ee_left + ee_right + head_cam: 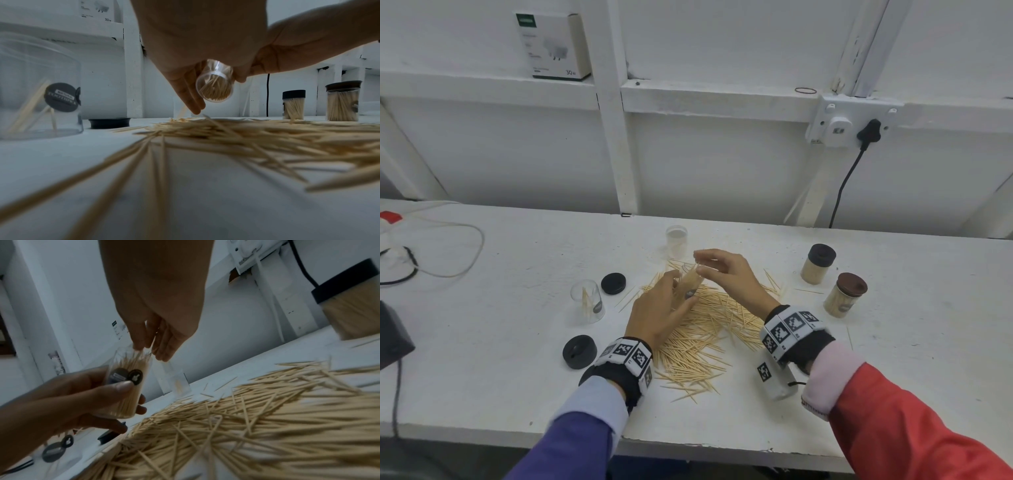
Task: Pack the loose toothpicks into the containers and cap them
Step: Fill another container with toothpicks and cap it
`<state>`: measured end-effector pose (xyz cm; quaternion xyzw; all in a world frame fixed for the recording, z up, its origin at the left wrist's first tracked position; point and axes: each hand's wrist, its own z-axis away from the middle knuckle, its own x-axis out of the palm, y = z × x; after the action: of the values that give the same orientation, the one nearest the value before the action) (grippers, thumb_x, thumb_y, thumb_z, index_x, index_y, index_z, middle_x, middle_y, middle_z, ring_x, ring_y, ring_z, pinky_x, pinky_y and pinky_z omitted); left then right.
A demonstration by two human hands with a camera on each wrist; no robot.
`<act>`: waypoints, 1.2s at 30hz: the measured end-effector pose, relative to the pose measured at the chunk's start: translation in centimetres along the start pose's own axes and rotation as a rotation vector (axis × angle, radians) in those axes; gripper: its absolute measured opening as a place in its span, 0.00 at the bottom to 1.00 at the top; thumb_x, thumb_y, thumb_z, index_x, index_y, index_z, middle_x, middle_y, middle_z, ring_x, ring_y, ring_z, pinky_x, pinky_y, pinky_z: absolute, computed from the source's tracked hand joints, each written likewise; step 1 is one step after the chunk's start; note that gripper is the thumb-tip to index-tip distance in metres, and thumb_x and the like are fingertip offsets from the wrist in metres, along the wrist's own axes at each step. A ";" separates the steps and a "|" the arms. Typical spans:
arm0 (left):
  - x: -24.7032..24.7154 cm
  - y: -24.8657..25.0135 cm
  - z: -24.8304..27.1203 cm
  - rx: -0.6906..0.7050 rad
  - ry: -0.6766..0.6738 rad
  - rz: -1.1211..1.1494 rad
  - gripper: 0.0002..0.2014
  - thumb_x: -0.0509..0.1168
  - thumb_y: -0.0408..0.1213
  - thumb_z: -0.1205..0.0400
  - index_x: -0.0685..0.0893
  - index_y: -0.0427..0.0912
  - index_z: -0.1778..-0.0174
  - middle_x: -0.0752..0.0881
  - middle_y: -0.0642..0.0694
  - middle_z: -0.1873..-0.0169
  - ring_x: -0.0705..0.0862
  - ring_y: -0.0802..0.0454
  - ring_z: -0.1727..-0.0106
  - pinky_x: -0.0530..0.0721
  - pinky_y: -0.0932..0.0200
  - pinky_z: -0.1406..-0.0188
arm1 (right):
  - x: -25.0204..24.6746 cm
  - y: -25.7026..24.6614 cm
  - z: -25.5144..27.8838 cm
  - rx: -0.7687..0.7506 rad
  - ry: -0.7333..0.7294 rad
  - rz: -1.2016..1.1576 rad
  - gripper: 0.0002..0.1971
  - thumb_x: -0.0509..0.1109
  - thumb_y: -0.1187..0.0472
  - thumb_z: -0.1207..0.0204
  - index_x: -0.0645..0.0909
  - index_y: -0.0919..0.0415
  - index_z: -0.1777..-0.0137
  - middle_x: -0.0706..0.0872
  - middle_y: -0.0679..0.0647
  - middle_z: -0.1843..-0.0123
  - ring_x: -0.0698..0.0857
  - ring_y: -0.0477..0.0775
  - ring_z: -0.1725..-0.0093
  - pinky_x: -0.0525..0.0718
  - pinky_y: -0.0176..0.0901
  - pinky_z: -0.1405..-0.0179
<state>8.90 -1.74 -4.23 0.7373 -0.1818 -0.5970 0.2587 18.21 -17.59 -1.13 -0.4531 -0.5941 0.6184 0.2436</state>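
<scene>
Over pile | L fingers grip jar | R fingers pinch picks at mouth

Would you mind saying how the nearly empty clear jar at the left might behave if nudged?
The nearly empty clear plastic jar holds only a few toothpicks, so it is probably light and slides easily. Standing upright and uncapped, it might tip and spill them. Its round wall suggests it would roll once over.
</scene>
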 end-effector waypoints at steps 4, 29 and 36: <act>0.0 0.2 0.0 0.016 -0.016 -0.006 0.29 0.64 0.57 0.19 0.69 0.48 0.26 0.84 0.51 0.39 0.85 0.51 0.43 0.80 0.56 0.49 | 0.1 -0.2 0.0 -0.082 0.115 0.023 0.13 0.77 0.71 0.28 0.87 0.65 0.43 0.91 0.57 0.48 0.90 0.49 0.46 0.87 0.37 0.46; 0.1 -0.4 -0.1 0.049 0.056 -0.055 0.26 0.64 0.52 0.17 0.68 0.49 0.25 0.80 0.52 0.34 0.80 0.51 0.35 0.81 0.50 0.45 | -0.3 -1.1 0.5 0.093 -0.194 0.082 0.29 0.71 0.50 0.21 0.68 0.44 0.20 0.73 0.48 0.22 0.77 0.46 0.29 0.80 0.49 0.32; 0.4 -1.0 -0.4 0.174 0.117 -0.152 0.38 0.73 0.46 0.23 0.63 0.44 0.19 0.70 0.47 0.23 0.68 0.51 0.23 0.79 0.54 0.38 | -1.1 -0.7 0.4 0.127 -0.078 0.191 0.22 0.79 0.70 0.33 0.81 0.56 0.40 0.84 0.57 0.41 0.88 0.60 0.52 0.91 0.54 0.53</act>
<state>9.29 -1.13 -5.06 0.8023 -0.1611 -0.5526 0.1581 18.28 -18.61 -0.21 -0.4667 -0.5169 0.6924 0.1886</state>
